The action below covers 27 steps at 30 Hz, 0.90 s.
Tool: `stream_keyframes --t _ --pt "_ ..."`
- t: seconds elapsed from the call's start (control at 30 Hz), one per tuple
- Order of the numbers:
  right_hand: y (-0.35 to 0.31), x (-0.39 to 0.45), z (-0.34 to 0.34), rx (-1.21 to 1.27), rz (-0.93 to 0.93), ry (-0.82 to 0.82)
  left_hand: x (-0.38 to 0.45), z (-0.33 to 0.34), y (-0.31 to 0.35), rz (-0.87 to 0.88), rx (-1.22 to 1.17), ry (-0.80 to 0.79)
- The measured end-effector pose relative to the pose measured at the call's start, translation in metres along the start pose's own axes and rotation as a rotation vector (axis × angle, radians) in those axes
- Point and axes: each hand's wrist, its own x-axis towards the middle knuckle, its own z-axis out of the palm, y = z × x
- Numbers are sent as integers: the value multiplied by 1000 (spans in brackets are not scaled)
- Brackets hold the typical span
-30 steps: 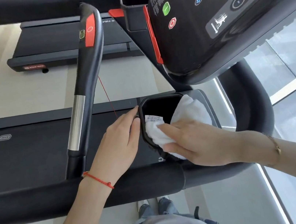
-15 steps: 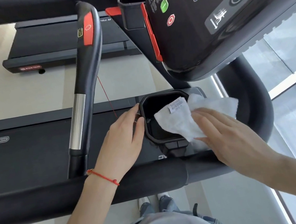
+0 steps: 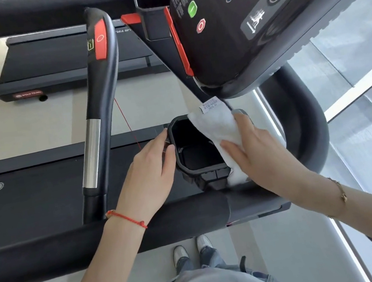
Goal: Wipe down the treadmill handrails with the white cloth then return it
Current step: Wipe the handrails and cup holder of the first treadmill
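The white cloth (image 3: 221, 130), with a small label at its top end, drapes over the right rim of the black cup holder (image 3: 197, 160). My right hand (image 3: 256, 152) grips the cloth there, thumb on the near side and fingers over the far side. My left hand (image 3: 149, 177) rests with straight fingers against the holder's left rim. The black padded handrail (image 3: 52, 252) runs across just below both wrists. A second handle (image 3: 97, 120), with a red pad and a silver section, rises to the left. The curved right rail (image 3: 313, 126) bends behind my right hand.
The black console (image 3: 259, 21) with green and red buttons overhangs the cup holder from the upper right. A second cup holder (image 3: 155, 12) sits at the top. The treadmill belt (image 3: 31, 195) lies below left, another treadmill (image 3: 52, 61) beyond it. Glass wall at right.
My right hand has drawn the cloth out of the cup holder's inside and over to its right rim, up toward the console. My left hand has stayed on the left rim.
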Motion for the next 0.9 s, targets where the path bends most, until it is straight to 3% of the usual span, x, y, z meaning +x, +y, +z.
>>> stream_keyframes --t 0.3,0.67,0.9 --pt "3 32 9 103 164 -41 1 1 3 -4 8 -8" --pt "4 38 13 61 60 -68 1 1 2 19 5 19" --pt "5 68 13 -270 -190 -94 1 0 2 -8 38 13"
